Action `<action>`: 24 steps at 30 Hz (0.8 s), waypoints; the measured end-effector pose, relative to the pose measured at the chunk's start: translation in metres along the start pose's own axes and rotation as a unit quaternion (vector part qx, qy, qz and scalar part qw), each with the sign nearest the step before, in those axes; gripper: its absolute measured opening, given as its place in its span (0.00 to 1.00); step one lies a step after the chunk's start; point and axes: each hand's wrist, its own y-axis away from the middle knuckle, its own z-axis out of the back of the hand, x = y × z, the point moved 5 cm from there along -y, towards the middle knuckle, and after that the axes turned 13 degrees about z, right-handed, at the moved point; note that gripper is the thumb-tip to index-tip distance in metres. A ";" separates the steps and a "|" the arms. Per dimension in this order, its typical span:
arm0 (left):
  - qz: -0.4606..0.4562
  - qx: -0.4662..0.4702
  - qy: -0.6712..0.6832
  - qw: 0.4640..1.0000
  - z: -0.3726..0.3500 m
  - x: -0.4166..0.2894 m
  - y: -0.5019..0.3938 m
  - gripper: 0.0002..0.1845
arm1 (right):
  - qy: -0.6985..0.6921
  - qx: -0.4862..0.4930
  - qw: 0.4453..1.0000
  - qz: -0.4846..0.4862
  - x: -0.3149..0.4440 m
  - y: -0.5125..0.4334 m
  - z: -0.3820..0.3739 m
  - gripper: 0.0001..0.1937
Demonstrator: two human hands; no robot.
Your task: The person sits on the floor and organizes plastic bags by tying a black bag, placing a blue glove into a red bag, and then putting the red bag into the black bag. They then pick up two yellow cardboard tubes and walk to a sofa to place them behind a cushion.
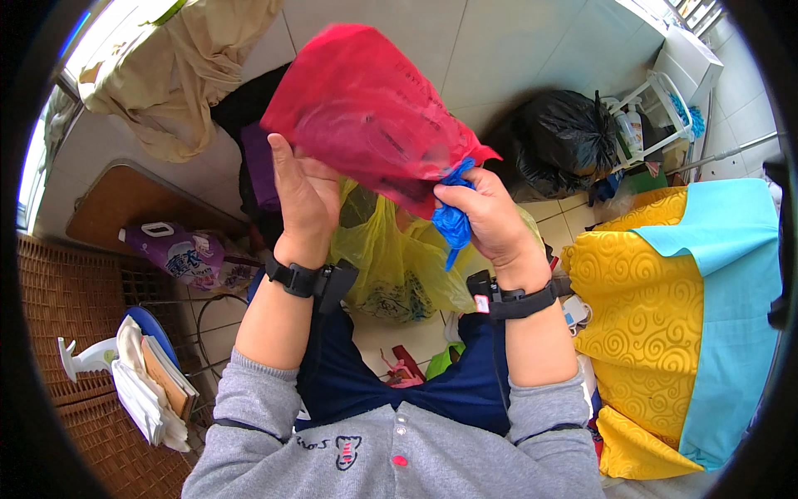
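Note:
A red plastic bag (374, 112) spreads out in front of me, with faint writing on it. My right hand (489, 209) pinches its lower right corner together with a crumpled blue plastic bag (452, 218). Beneath the red bag's left edge is my left hand (305, 187), palm up with thumb raised and fingers partly hidden; whether it grips the bag I cannot tell. Lower down, between my knees, a translucent yellow plastic bag (399, 256) stands on the tiles with things inside that I cannot make out.
A black garbage bag (558, 140) and a white rack (654, 118) stand at the back right. Yellow patterned cloth (642, 312) and light blue cloth (735, 299) hang at right. At left are a purple detergent bottle (181, 252), a wicker basket (75, 312) and a white spray bottle (90, 358).

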 end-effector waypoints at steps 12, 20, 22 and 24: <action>0.117 0.040 -0.035 0.992 -0.026 0.031 0.023 0.33 | -0.011 0.083 0.994 0.074 -0.016 -0.005 -0.057 0.32; 0.169 0.038 -0.034 0.984 -0.025 0.031 0.027 0.34 | -0.054 0.077 0.994 0.050 -0.020 -0.007 -0.066 0.32; 0.170 0.040 -0.003 0.985 -0.025 0.029 0.026 0.34 | -0.059 0.061 0.996 0.036 -0.023 -0.007 -0.065 0.31; 0.178 0.036 0.037 0.983 -0.022 0.024 0.022 0.34 | -0.108 0.073 0.991 0.018 -0.024 -0.006 -0.064 0.27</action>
